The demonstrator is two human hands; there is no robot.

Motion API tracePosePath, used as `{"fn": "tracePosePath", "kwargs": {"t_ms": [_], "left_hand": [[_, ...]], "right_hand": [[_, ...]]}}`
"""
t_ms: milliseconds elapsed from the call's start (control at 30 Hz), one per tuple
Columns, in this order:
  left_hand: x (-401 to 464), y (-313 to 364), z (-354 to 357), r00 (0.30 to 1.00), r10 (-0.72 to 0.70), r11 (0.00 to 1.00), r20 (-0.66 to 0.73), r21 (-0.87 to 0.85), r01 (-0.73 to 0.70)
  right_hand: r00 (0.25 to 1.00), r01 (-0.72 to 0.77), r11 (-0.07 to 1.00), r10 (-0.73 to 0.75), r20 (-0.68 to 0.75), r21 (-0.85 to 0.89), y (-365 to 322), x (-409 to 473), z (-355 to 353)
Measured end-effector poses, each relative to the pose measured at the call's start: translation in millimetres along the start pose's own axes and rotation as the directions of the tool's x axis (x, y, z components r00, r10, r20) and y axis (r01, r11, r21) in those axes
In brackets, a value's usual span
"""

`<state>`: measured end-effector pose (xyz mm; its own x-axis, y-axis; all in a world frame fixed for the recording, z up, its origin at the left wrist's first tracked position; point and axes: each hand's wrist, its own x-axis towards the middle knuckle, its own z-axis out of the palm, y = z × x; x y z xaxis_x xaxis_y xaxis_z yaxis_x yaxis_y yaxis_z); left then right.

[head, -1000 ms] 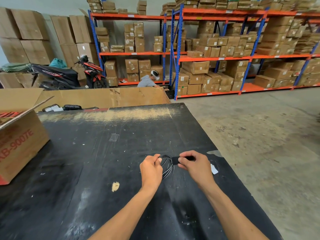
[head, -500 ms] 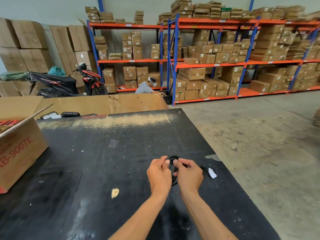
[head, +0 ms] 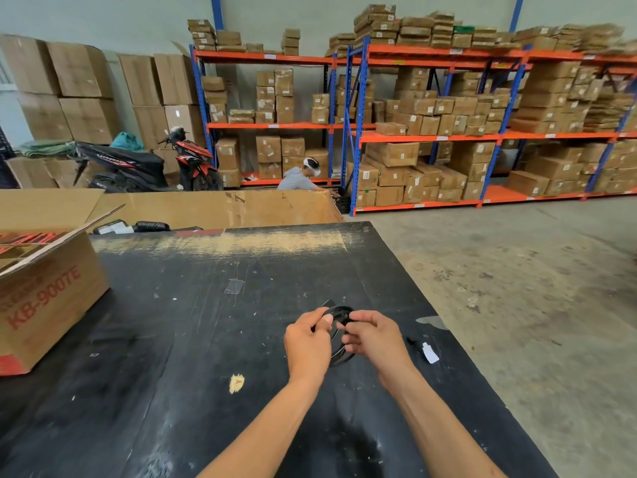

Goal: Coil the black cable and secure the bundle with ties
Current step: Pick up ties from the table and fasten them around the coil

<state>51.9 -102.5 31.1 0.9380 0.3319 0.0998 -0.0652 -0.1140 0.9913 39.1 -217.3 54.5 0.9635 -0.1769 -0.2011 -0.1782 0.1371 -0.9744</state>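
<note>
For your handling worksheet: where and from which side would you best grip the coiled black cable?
Grip the coiled black cable across its bunched strands at opposite sides of the ring, as the left hand and right hand do. The loops stay stacked, leaving the near arc free.

Black table [head: 193, 339] with an open carton [head: 44, 298] marked KB-9007E at its left edge and a white tag [head: 430, 353] near its right edge. Behind: a scooter [head: 144, 167], a crouching person [head: 298, 175], and shelves [head: 431, 132] stacked with boxes [head: 393, 153].
</note>
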Motion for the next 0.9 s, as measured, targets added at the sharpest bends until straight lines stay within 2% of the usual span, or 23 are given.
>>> {"fn": "tracePosePath", "kwargs": {"t_ms": [33, 100, 200, 267, 333, 367, 400, 467, 567, 667, 800, 867, 900], "left_hand": [[0.5, -1.6, -1.4, 1.0, 0.021, 0.999, -0.003, 0.03, -0.021], [0.6, -4.2, -3.5, 0.998, 0.061, 0.995, 0.011, 0.079, -0.062], [-1.0, -4.5, -5.5, 0.993, 0.109, 0.986, 0.048, 0.122, -0.114], [-3.2, -2.9, -6.4, 0.987, 0.141, 0.979, 0.072, 0.14, -0.15], [-4.9, -4.5, -6.0, 0.978, 0.184, 0.964, 0.102, 0.175, -0.2], [-5.4, -5.7, -5.7, 0.972, 0.206, 0.955, 0.116, 0.193, -0.226], [-5.9, -6.6, -5.7, 0.965, 0.229, 0.944, 0.13, 0.21, -0.253], [-6.3, -8.4, -5.8, 0.945, 0.284, 0.918, 0.162, 0.237, -0.317], [-7.8, -8.9, -7.3, 0.907, 0.361, 0.877, 0.217, 0.252, -0.41], [-6.9, -8.8, -11.4, 0.877, 0.409, 0.852, 0.252, 0.239, -0.466], [-2.8, -11.1, -21.4, 0.786, 0.502, 0.777, 0.362, 0.21, -0.593], [-2.3, -14.9, -24.6, 0.734, 0.541, 0.744, 0.41, 0.173, -0.645], [-2.4, -17.4, -24.9, 0.723, 0.545, 0.745, 0.425, 0.15, -0.65]], "right_hand": [[0.997, 0.07, 0.986, -0.076, -0.034, -0.152, 2.7, 0.2, -3.0], [0.966, 0.21, 0.864, -0.256, -0.039, -0.458, 6.3, -1.6, -8.1], [0.899, 0.381, 0.596, -0.417, 0.133, -0.707, 11.7, -2.1, -14.1], [0.821, 0.481, 0.38, -0.511, 0.254, -0.79, 18.0, 2.3, -18.7], [0.681, 0.579, 0.155, -0.632, 0.371, -0.8, 24.0, 8.8, -21.9], [0.606, 0.612, 0.075, -0.683, 0.407, -0.787, 25.4, 11.4, -23.1], [0.555, 0.629, 0.026, -0.715, 0.425, -0.777, 24.8, 12.6, -23.8], [0.506, 0.642, -0.017, -0.742, 0.44, -0.767, 21.0, 13.3, -25.0], [0.538, 0.637, 0.04, -0.738, 0.406, -0.77, 15.0, 15.2, -28.9], [0.666, 0.639, 0.259, -0.658, 0.351, -0.724, 9.3, 21.8, -31.7], [0.809, 0.587, 0.482, -0.371, 0.456, -0.65, -13.9, 26.1, -39.1], [0.845, 0.51, 0.589, -0.203, 0.495, -0.627, -24.8, 25.9, -43.5], [0.85, 0.483, 0.607, -0.151, 0.505, -0.631, -28.5, 26.3, -45.3]]}}
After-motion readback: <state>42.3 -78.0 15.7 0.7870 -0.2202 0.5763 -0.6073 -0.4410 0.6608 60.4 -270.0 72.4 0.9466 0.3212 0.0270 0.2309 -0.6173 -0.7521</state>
